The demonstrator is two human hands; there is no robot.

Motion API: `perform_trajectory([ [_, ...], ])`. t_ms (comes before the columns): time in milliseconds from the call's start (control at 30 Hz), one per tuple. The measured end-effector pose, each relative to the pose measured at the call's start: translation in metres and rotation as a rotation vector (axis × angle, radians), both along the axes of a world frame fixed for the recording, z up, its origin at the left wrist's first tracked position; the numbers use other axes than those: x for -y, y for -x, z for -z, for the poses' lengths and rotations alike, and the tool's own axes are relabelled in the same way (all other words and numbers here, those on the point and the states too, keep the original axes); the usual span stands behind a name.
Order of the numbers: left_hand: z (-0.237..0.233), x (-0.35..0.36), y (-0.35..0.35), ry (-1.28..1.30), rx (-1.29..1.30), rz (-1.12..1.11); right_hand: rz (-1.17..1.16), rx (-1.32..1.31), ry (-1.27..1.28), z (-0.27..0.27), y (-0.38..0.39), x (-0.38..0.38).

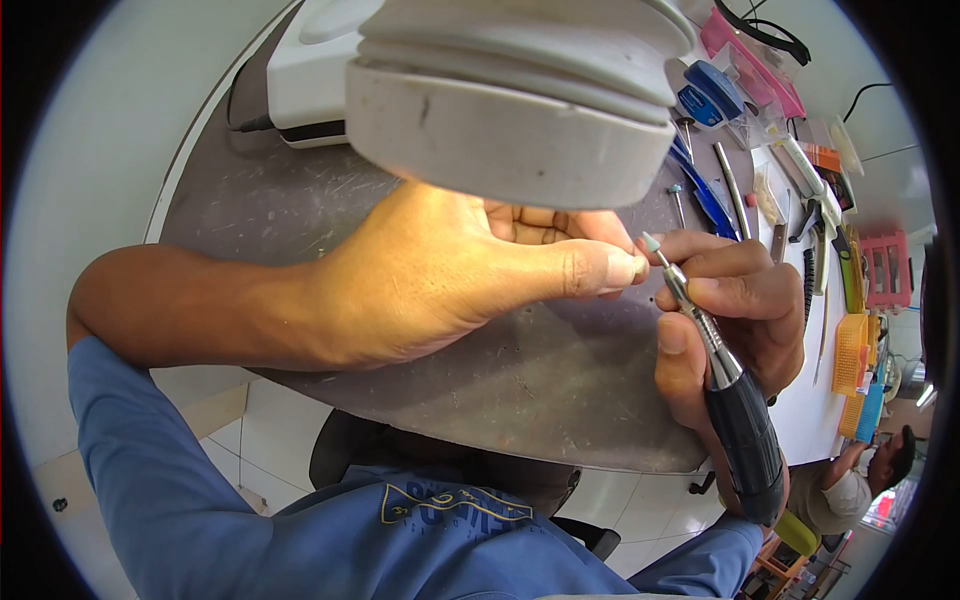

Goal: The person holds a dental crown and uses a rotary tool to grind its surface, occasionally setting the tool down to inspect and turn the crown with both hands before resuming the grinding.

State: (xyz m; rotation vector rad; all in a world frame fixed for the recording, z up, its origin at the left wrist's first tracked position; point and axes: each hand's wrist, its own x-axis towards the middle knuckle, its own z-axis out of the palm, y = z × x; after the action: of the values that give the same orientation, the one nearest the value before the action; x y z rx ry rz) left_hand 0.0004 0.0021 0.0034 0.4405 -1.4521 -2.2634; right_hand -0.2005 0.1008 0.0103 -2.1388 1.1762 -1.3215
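Over the grey worktop [540, 390], my left hand [430, 265] is closed, thumb against the curled fingers in a pinch. Whatever sits between those fingertips is too small and covered for me to make out. My right hand [750, 290] wraps a rotary handpiece [745, 430] with a metal nose and a black ribbed grip, held like a pen. Its pale green pointed grinding tip [652, 243] is right at my left thumb and fingertips. Above my left hand, a white round lamp or magnifier head [510, 130] hides part of the fingers.
A white device [305, 85] stands at the back left. Toward the right lie a blue tool [705, 190], a metal rod [733, 190], a pink tray [750, 60] and a yellow-orange basket [852, 355]. Another person [850, 480] sits at far right. A black chair [345, 450] is below the edge.
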Motion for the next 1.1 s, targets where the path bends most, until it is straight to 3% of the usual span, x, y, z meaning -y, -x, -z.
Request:
perform_trajectory([
  [1100,0.0003,0.0006,0.0005,0.042,0.004,0.006,-0.051,-0.032,0.075,0.0007,0.0021,0.0023],
])
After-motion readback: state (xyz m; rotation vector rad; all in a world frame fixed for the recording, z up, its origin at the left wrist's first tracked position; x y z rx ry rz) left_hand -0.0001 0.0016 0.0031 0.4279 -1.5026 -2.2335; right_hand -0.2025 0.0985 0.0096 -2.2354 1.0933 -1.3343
